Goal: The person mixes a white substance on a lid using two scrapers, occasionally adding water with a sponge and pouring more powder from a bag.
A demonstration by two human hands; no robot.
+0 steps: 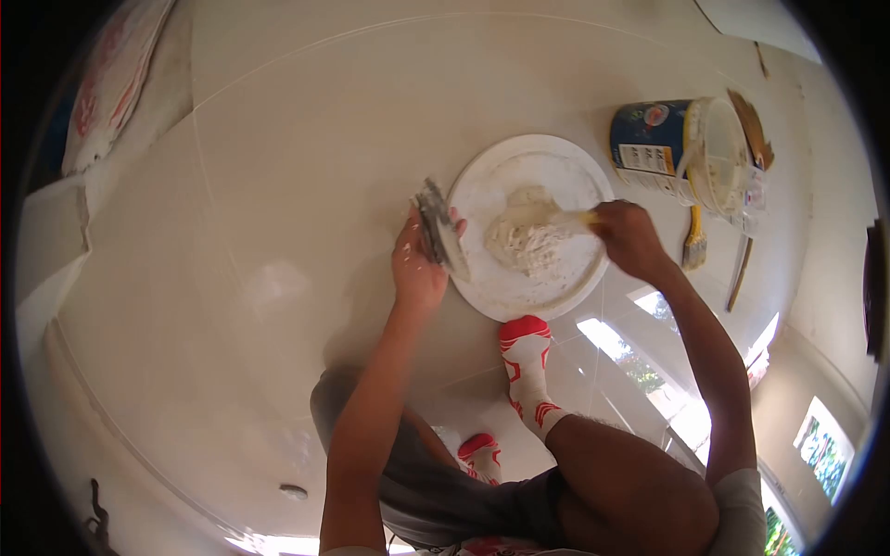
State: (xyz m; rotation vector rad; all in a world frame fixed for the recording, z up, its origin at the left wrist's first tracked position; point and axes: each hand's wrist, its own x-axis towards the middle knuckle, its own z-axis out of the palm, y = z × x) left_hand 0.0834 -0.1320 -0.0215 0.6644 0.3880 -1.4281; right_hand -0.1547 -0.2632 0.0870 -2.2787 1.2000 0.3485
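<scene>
My left hand [419, 269] is closed around a plastering trowel [439, 227], tilted nearly edge-on beside the left rim of a round white lid [473, 269]. White smears mark the trowel and specks dot my fingers; its handle is hidden in my grip. In my right hand [630, 239] is a putty knife with a yellow handle [586, 218]. Its blade, blurred and coated, reaches into a mound of white paste [533, 246] on the lid. Where the blade ends and the paste begins is hard to make out.
A blue and white plastic bucket [649, 144] lies tipped on its side at the right. Near it are a paintbrush [694, 243] and a thin stick [740, 273]. My foot in a red and white sock [526, 357] touches or nearly touches the lid's lower edge. Glossy tiles [278, 185] surround everything.
</scene>
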